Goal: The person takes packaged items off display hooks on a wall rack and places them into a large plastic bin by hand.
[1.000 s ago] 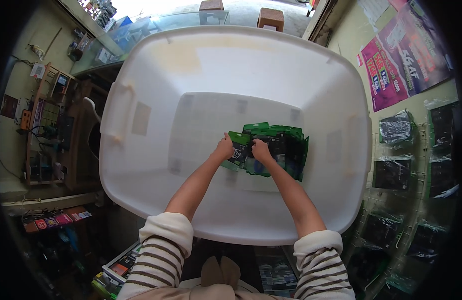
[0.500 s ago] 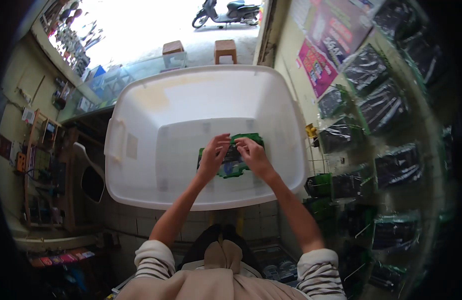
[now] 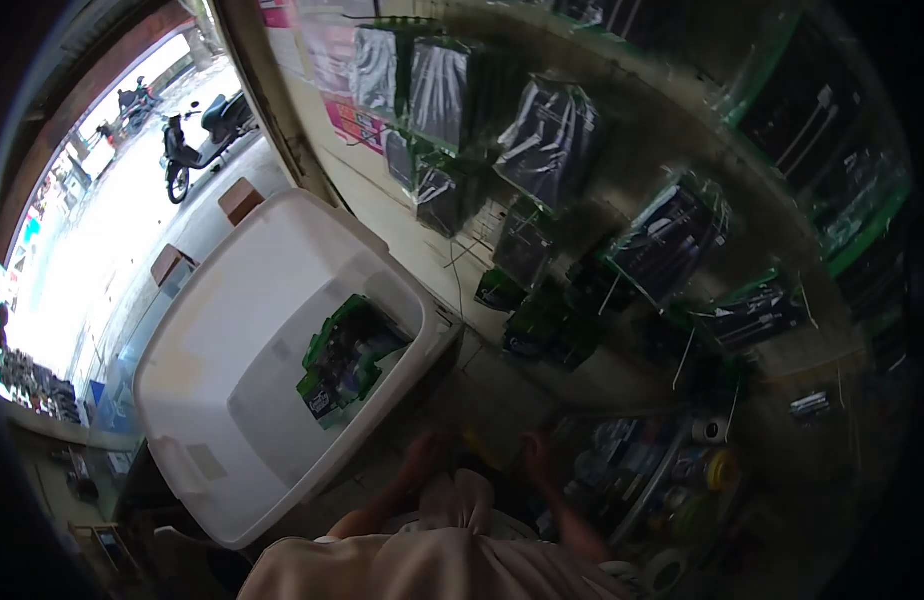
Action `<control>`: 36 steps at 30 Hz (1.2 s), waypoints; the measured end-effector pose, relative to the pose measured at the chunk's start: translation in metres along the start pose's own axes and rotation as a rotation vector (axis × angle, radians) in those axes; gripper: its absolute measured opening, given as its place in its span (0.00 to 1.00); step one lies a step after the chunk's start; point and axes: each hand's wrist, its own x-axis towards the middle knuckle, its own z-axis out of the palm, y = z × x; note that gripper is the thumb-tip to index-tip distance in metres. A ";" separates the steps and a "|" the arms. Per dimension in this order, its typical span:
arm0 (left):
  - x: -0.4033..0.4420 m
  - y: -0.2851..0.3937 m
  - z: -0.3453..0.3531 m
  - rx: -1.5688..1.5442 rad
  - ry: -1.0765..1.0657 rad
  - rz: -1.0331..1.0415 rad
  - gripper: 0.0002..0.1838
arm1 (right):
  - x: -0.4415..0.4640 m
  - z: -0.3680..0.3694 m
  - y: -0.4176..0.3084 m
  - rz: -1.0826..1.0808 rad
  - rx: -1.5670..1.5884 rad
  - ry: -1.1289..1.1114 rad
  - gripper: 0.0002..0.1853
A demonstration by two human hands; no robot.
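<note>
My left hand (image 3: 425, 458) is low in front of my body, in shadow beside the near edge of the white plastic tub (image 3: 252, 230). My right hand (image 3: 535, 454) hangs farther right, apart from the tub and level with the left. Both hands are dim, and their fingers do not show well enough to tell open from closed. Several green-and-black packets (image 3: 347, 350) lie together on the tub's floor, away from both hands.
Plastic-wrapped black packs (image 3: 552, 140) hang along the wall on the right. A glass case (image 3: 647, 470) with rolls of tape stands low at right. Brown stools (image 3: 240, 200) and a parked scooter (image 3: 197, 140) are beyond the tub.
My view has swung right toward the hanging packs. Both hands have left the green packets and drawn back out of the tub to my body. The packets stay in the tub.
</note>
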 end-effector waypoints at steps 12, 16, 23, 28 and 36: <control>0.016 -0.122 -0.008 0.472 -0.321 -0.250 0.15 | -0.165 -0.031 0.120 0.800 -0.149 0.035 0.17; 0.036 -0.100 0.033 0.455 -0.257 -0.052 0.12 | -0.143 -0.031 0.131 0.724 -0.069 0.109 0.15; 0.134 -0.009 0.141 -0.025 -0.162 0.185 0.18 | -0.004 -0.038 0.111 0.385 0.294 0.318 0.19; 0.204 0.004 0.202 0.040 -0.003 0.492 0.24 | 0.098 -0.032 0.085 0.000 0.330 0.498 0.24; 0.252 -0.023 0.227 0.077 -0.002 0.512 0.27 | 0.176 0.000 0.126 -0.058 0.190 0.795 0.19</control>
